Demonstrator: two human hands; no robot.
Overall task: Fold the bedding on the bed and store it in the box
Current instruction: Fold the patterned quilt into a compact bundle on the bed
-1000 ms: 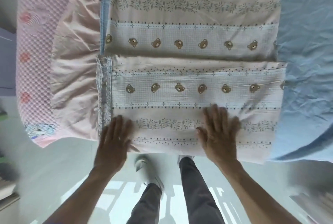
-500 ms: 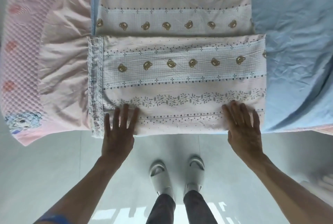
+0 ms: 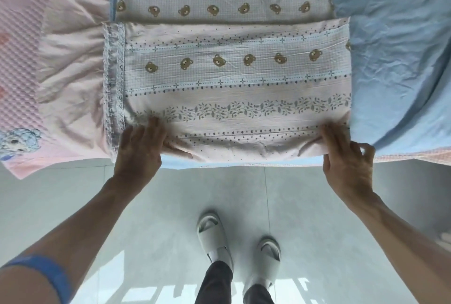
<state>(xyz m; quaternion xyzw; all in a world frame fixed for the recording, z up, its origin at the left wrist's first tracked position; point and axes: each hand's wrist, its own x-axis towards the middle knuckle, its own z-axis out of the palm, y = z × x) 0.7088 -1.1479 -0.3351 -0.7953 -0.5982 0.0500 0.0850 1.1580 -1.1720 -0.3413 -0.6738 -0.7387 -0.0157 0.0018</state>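
Here, your left hand (image 3: 139,151) and right hand (image 3: 347,157) each pinch a near corner of the folded bear-print quilt (image 3: 231,83), fingers curled on top of the cloth, which bunches into small creases under both grips. The quilt lies on the bed at its near edge, already doubled so that 1 layer sits over another, a lace-trimmed hem (image 3: 113,83) running down its left side.

You appear to be midway through the folding step, set to lift this near edge and carry it away from you for another fold. That move calls for both corners to rise together and land square on the far edge, or the layers will skew. The box is not in view, so storing looks some way off.

Beneath the quilt a blue sheet (image 3: 395,59) spreads to the right, and a pink ruffled cover (image 3: 70,64) with a quilted pink border (image 3: 19,47) lies to the left. You stand on a pale tiled floor (image 3: 122,218) in 2 light slippers (image 3: 212,235), sunlight patching the tiles by your feet.
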